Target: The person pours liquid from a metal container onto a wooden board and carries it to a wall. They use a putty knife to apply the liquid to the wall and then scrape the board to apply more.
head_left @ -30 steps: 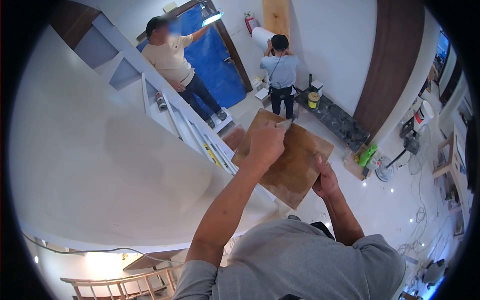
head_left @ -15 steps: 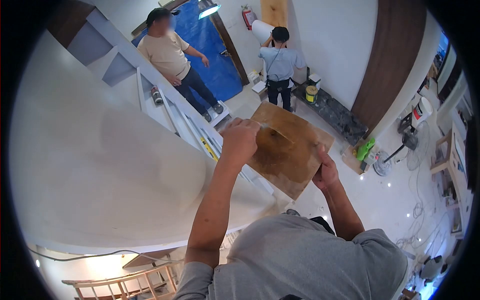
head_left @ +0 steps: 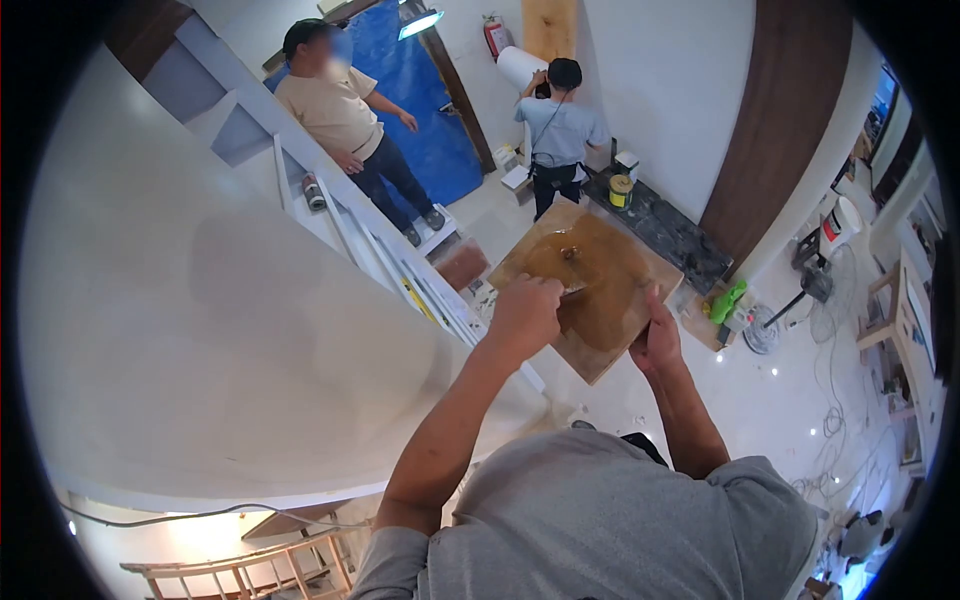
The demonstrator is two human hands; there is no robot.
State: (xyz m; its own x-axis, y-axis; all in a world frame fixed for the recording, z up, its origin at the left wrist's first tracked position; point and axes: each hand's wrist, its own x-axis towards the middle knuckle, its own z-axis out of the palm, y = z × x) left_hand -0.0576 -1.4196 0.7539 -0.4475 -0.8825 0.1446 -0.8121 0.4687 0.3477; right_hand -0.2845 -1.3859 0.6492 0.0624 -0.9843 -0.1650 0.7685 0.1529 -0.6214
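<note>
A square wooden board (head_left: 620, 275) with a wet, amber-brown coating is held up in front of my chest. My right hand (head_left: 660, 335) grips its right edge, thumb on top and fingers underneath. Over the board's left part, my left hand (head_left: 527, 312) is closed around a thin flat scraper (head_left: 573, 291), mostly hidden by the fingers, its edge against the coating. Near the board's upper corner is a small dark spot in the coating.
A curved pale surface (head_left: 230, 340) fills the left, beside a ledge with a yellow level (head_left: 418, 300). One person (head_left: 335, 110) stands by a blue covered door; another (head_left: 560, 130) faces the wall. A dark bench (head_left: 660, 225) holds a yellow tin. A fan (head_left: 765, 328) and cables lie right.
My left hand has moved right and down across the board with the scraper. The board has turned slightly, and the amber coating at its upper left now shows.
</note>
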